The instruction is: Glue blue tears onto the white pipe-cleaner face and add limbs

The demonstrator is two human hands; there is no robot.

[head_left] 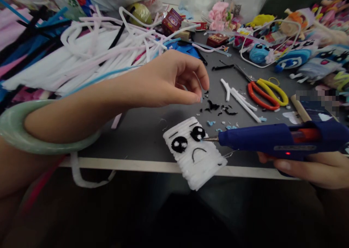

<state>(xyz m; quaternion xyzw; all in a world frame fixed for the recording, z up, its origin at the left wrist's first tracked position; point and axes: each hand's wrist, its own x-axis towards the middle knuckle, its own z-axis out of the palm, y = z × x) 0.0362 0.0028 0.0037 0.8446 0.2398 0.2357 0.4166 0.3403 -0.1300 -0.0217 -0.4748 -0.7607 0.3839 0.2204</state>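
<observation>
A: What has the right hand (313,168) got?

B: Its grip is closed round a blue glue gun (272,139), low at the right edge of the frame. The fingers are wrapped under the body, and a red light shows on its side. The metal nozzle points left, and its tip sits right at the white fuzzy block (195,157), just beside the right-hand black eye (198,133).

A: Where's the block?

B: Lower middle, lying on the grey surface (141,131) with its bottom corner hanging over the front edge. It has two black eyes and a curved black mouth.

A: And the left hand (169,79)?

B: It hovers above the block in the middle of the frame, with a green bangle (16,131) on the wrist. Thumb and forefinger are pinched nearly together. There may be a tiny pale blue bit between them, but I can't tell for sure.

A: How would you do this well?

B: I'd say a small bead only, with the nozzle barely touching so the glue doesn't string across the fuzz. Keep the left fingertips clear of the hot tip. The block overhangs the edge, so press lightly.

A: What's around it?

B: Black snippets (215,106) lie just above the block, with cut white pipe cleaners (240,99) beside them. Red and yellow scissors (265,92) are further right. There's a big pile of pipe cleaners (89,55) at upper left and plush toys (300,57) at upper right.
</observation>
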